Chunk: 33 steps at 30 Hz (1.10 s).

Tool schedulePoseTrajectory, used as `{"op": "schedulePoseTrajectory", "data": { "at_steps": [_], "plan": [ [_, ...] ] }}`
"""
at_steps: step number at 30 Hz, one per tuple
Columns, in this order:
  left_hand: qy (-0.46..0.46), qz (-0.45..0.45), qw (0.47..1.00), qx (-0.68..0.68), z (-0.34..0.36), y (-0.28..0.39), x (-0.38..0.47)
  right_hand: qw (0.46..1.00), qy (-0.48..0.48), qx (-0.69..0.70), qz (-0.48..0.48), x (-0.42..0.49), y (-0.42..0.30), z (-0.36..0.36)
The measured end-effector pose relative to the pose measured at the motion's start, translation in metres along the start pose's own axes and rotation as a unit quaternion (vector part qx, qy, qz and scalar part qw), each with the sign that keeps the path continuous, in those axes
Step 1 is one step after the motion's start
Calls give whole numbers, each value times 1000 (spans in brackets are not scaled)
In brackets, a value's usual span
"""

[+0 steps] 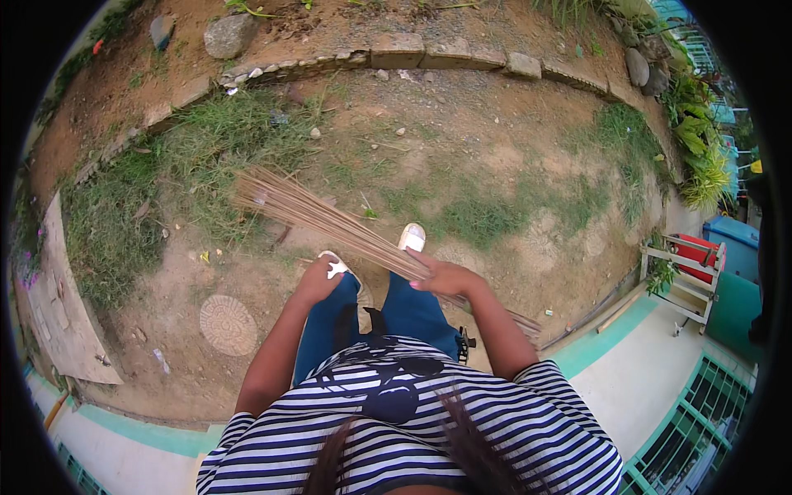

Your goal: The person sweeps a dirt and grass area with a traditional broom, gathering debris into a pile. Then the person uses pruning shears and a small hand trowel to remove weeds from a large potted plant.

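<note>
A long stick broom (334, 228), a bundle of thin brown ribs, slants across the front of my legs. My right hand (444, 276) is closed around it near the thigh; its fanned tips point up-left over cut grass (223, 142), and its other end passes under my right forearm. Whether the tips touch the ground I cannot tell. Near my left knee, my left hand (318, 279) hangs with bent fingers, apart from the bundle. Whether something small is between its fingers is not clear.
A stone and brick border (396, 52) curves ahead. A round patterned stepping stone (228, 325) lies at left, beside a concrete slab (68, 303). At right stand a white wooden rack (687, 288), a blue bin (733, 241) and a wall with green window grilles.
</note>
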<state>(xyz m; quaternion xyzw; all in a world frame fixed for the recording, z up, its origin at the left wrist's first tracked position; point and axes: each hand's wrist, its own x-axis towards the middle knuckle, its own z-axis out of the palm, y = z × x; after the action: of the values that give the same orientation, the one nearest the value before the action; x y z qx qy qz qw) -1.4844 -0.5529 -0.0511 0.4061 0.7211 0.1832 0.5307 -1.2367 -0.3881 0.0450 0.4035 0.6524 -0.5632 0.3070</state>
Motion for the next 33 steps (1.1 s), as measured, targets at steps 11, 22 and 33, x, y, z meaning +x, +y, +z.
{"op": "schedulePoseTrajectory", "data": {
  "at_steps": [11, 22, 33],
  "plan": [
    [-102, 75, 986, -105, 14, 21, -29, 926, 299, 161, 164, -33, 101, 7],
    [-139, 8, 987, -86, 18, -26, -81, 976, 101, -32, -188, 26, 14, 164],
    [-76, 33, 993, -90, 33, -92, -158, 901, 292, 120, 296, -171, 156, 157]
  ]
}}
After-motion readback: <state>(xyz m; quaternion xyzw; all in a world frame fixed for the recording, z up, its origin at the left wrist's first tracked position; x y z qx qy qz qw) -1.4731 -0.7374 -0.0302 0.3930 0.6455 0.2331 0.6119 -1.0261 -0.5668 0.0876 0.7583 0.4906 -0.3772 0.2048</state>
